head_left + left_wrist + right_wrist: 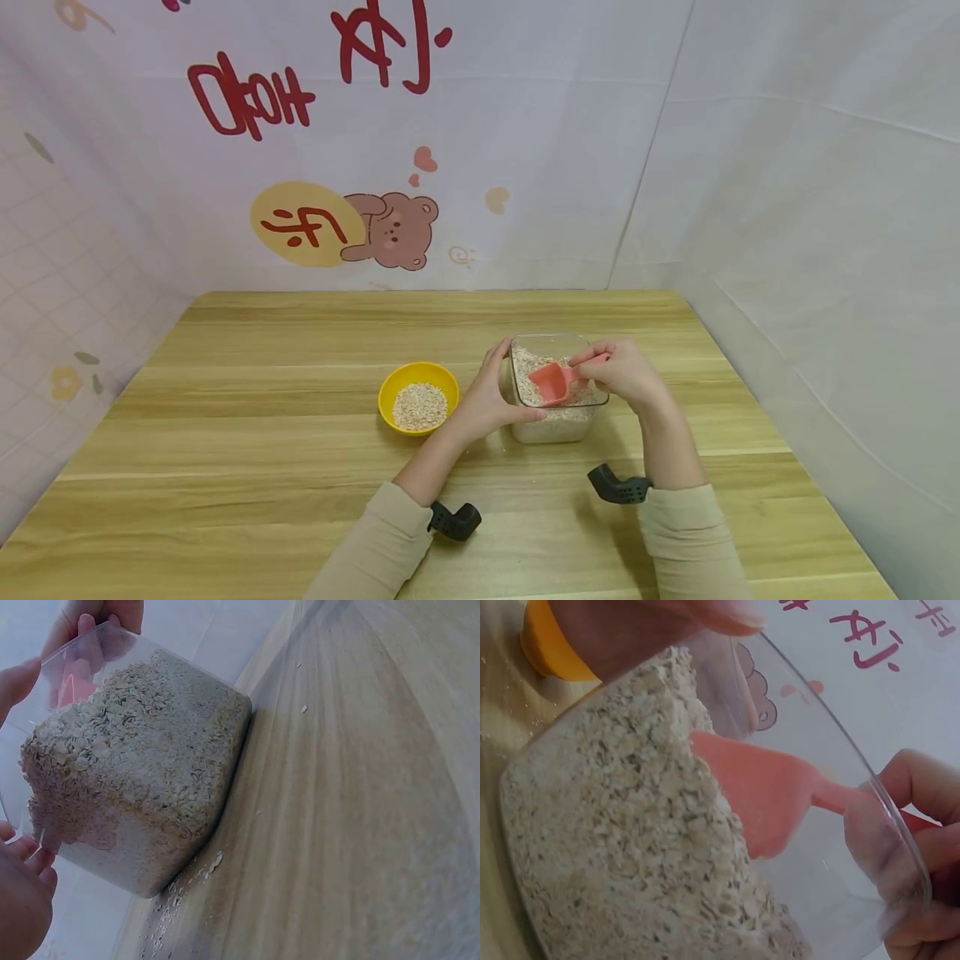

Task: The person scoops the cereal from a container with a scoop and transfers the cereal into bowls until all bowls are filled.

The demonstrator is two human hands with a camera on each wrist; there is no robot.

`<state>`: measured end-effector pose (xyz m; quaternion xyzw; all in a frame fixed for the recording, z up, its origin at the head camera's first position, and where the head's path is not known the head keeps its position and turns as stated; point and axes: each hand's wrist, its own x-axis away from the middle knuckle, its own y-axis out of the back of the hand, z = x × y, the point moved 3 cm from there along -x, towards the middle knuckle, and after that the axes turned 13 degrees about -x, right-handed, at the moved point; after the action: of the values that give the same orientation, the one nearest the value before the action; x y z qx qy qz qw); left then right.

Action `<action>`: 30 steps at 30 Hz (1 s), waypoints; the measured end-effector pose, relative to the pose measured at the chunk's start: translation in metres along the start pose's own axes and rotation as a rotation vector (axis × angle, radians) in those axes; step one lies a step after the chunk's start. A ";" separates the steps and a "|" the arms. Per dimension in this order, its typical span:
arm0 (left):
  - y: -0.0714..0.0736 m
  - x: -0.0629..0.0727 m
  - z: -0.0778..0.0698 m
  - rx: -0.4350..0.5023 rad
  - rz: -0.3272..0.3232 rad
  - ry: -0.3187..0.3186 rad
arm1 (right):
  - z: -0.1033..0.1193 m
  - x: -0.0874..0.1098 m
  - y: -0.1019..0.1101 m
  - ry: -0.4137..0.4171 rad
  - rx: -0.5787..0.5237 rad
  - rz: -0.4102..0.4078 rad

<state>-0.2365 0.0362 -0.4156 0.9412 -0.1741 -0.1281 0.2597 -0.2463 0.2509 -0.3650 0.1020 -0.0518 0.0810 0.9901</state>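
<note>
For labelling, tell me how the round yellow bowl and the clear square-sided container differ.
The round yellow bowl is opaque; the clear square-sided container shows its contents through its walls. The bowl holds fewer pale flakes; the container more, with a pink scoop dipped in. No hand grips the bowl; the left hand grips the container. Both rest on the wood-grained table.

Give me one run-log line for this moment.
Left hand: grips clear container | right hand: holds pink scoop, head inside container | oats: in container and yellow bowl
</note>
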 end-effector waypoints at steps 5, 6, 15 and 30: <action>-0.001 0.000 0.002 -0.007 -0.007 -0.005 | 0.002 0.002 -0.005 -0.018 0.020 -0.013; -0.001 0.000 0.002 -0.010 -0.008 -0.005 | 0.002 0.003 -0.005 -0.020 0.021 -0.015; -0.003 0.002 0.003 -0.011 -0.008 0.001 | 0.001 0.005 -0.009 -0.043 -0.011 -0.055; -0.002 0.001 0.002 0.009 -0.007 -0.009 | 0.002 0.006 -0.008 -0.071 -0.060 -0.134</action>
<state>-0.2356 0.0359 -0.4185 0.9424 -0.1724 -0.1324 0.2543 -0.2397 0.2440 -0.3637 0.0784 -0.0825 0.0094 0.9935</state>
